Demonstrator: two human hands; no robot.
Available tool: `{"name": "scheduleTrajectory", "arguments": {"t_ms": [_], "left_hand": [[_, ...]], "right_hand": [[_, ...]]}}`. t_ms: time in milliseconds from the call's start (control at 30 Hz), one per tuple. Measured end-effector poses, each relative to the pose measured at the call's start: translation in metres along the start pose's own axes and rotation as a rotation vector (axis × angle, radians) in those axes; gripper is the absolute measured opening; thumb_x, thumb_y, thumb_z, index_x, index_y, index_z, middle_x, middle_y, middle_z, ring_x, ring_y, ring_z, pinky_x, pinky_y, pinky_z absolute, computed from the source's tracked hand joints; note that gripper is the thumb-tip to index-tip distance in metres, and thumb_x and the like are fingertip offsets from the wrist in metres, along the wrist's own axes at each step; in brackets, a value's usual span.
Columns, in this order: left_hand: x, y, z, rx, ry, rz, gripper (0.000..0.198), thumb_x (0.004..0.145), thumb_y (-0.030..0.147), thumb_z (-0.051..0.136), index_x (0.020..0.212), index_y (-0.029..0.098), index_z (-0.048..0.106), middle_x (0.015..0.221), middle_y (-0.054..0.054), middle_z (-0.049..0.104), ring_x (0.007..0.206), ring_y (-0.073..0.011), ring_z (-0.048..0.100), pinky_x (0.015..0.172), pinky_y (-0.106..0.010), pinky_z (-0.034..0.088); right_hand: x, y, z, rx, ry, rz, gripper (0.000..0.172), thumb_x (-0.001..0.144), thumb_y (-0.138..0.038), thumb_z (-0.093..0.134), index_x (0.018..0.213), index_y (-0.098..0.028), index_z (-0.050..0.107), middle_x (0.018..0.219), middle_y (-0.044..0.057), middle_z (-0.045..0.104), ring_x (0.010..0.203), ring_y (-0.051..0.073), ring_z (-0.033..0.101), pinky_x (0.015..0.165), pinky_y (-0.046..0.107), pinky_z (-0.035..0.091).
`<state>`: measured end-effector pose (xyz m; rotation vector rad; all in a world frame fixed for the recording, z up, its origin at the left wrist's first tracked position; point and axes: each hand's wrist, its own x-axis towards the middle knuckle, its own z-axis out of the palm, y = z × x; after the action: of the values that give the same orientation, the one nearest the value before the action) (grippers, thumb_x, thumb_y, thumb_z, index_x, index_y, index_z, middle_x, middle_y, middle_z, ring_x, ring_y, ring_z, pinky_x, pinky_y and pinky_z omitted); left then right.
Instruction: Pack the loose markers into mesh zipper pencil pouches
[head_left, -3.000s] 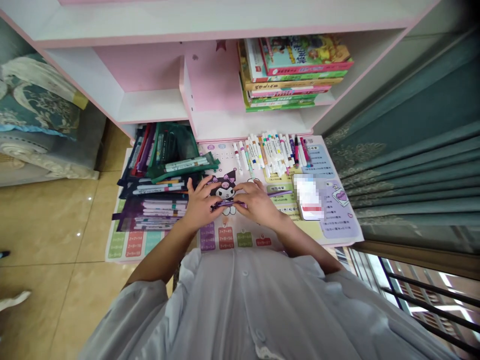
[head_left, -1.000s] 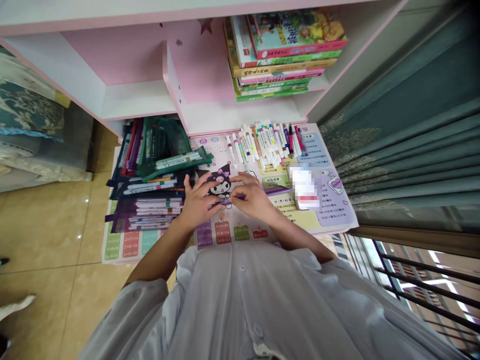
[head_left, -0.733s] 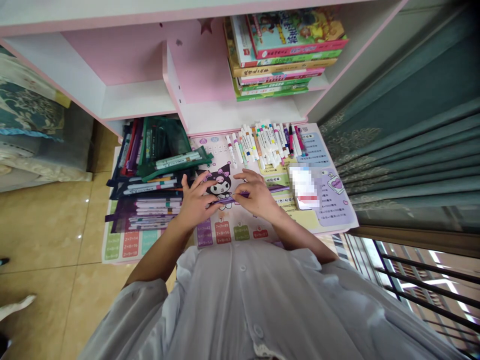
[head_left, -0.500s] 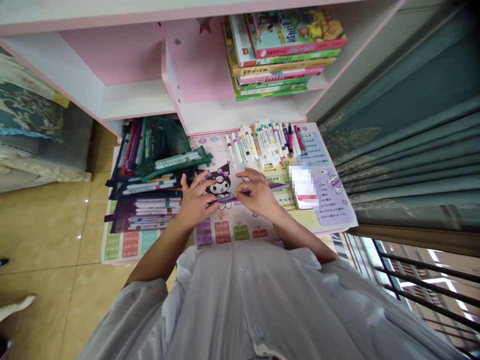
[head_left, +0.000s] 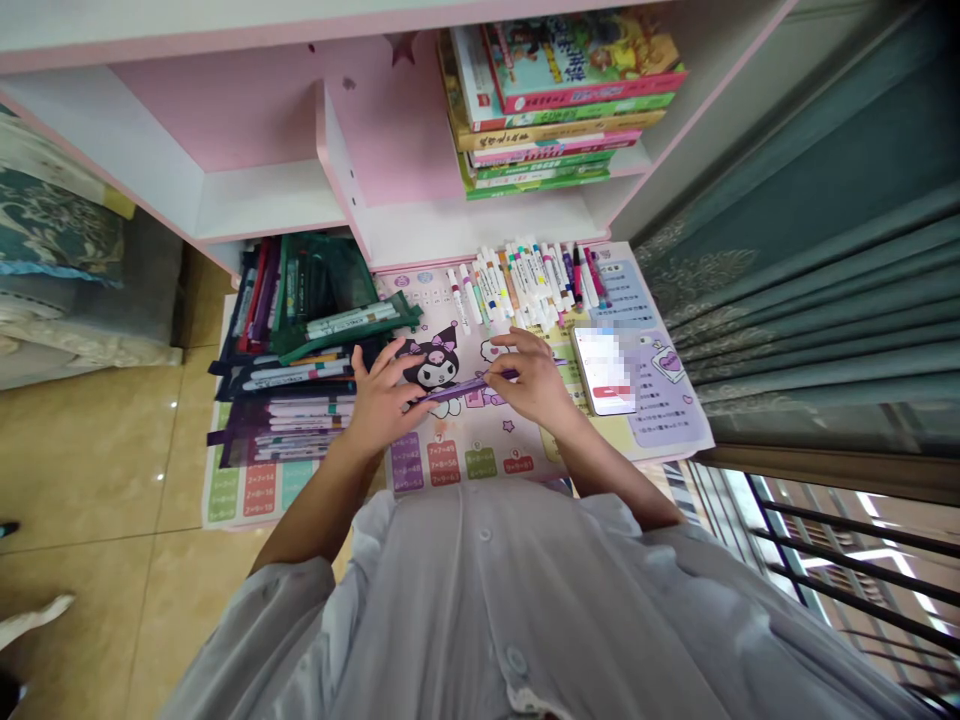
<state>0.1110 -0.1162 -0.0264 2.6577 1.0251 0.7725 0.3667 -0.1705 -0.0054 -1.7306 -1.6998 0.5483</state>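
A slim purple pouch (head_left: 469, 386), seen almost edge-on, stretches between my two hands over the printed desk mat. My left hand (head_left: 381, 395) pinches its left end between thumb and finger, the other fingers spread. Farther along, my right hand (head_left: 531, 375) grips its upper edge with thumb and bent forefinger; the pouch's far end shows just past that hand. To the left of my left hand lies a purple mesh pouch (head_left: 300, 425) filled with markers. Loose white markers (head_left: 525, 280) with coloured ends lie in a row beyond my right hand.
Dark and green mesh pouches (head_left: 337, 325) of pens are piled at the left. A phone (head_left: 602, 370) rests on the mat at the right. Behind stands a pink-and-white shelf (head_left: 270, 195) holding stacked books (head_left: 562, 120). A teal curtain (head_left: 795, 260) hangs at the right.
My right hand has slid a little to the right along the purple pouch's edge. The left hand keeps its pinch on the left end, and the view has shifted slightly.
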Motion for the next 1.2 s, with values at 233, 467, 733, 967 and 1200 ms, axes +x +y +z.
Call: {"name": "scheduleTrajectory", "arguments": {"t_ms": [233,467,733,967,1200], "left_hand": [[0.001,0.003,-0.001,0.003,-0.029,0.001,0.032,0.084,0.049,0.07,0.064,0.024,0.07,0.12,-0.002,0.071,0.137,-0.0322,0.049,0.121,-0.062,-0.001],[0.0,0.002,0.0,0.006,-0.011,0.039,0.032,0.084,0.048,0.071,0.063,0.024,0.069,0.121,-0.001,0.071,0.136,-0.0319,0.049,0.122,-0.06,-0.001],[0.0,0.0,-0.003,0.014,-0.012,0.016,0.033,0.085,0.049,0.069,0.064,0.024,0.07,0.12,-0.002,0.071,0.136,-0.0319,0.049,0.121,-0.062,0.001],[0.001,0.001,-0.003,0.006,-0.012,0.023,0.035,0.086,0.049,0.069,0.061,0.023,0.068,0.119,-0.002,0.071,0.136,-0.0322,0.05,0.121,-0.063,0.001],[0.001,0.002,-0.005,0.004,-0.033,0.005,0.033,0.085,0.048,0.069,0.063,0.023,0.069,0.121,-0.002,0.07,0.137,-0.0322,0.049,0.121,-0.063,0.002]], "right_hand": [[-0.002,0.0,-0.001,-0.014,0.02,0.008,0.013,0.076,-0.022,0.072,0.063,-0.024,0.07,0.12,0.008,0.07,0.135,0.038,0.049,0.11,0.067,0.032],[-0.004,0.002,0.0,-0.018,0.037,0.011,0.014,0.076,-0.023,0.072,0.062,-0.024,0.069,0.12,0.007,0.07,0.135,0.038,0.049,0.109,0.068,0.032],[-0.003,0.011,-0.006,-0.058,0.128,0.036,0.014,0.075,-0.022,0.071,0.061,-0.024,0.067,0.119,0.005,0.07,0.134,0.04,0.049,0.108,0.071,0.032],[-0.003,0.014,-0.011,-0.027,0.133,0.06,0.014,0.077,-0.024,0.069,0.062,-0.024,0.068,0.12,0.006,0.07,0.132,0.038,0.051,0.109,0.068,0.033],[-0.002,0.02,-0.011,-0.017,0.169,0.069,0.012,0.075,-0.024,0.07,0.063,-0.024,0.068,0.117,0.006,0.071,0.131,0.037,0.053,0.11,0.066,0.034]]}}
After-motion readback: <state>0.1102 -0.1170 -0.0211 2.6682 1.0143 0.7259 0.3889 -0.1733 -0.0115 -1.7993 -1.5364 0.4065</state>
